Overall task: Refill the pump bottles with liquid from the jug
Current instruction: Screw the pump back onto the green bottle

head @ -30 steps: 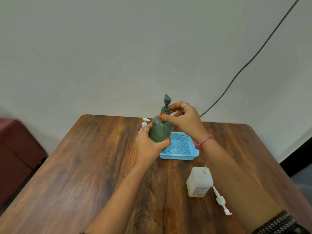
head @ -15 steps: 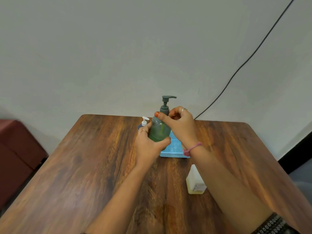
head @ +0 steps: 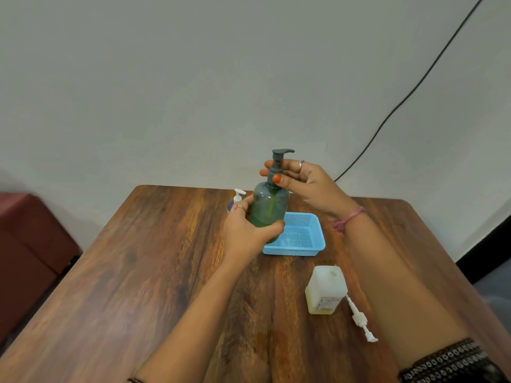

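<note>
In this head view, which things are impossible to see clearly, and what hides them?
- Small white-pump bottle: head view; its body is hidden behind the left hand and the green translucent pump bottle.
- Label on the white square bottle: too small to read.
- Green bottle's base: covered by the left hand, so I cannot tell whether it touches the wooden table.
- Black cable: both ends are unseen, the top cut off by the frame edge.

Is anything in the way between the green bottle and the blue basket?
Nothing visible. The left hand holds the green bottle just above the basket's near-left corner; the right hand pinches its pump.
</note>
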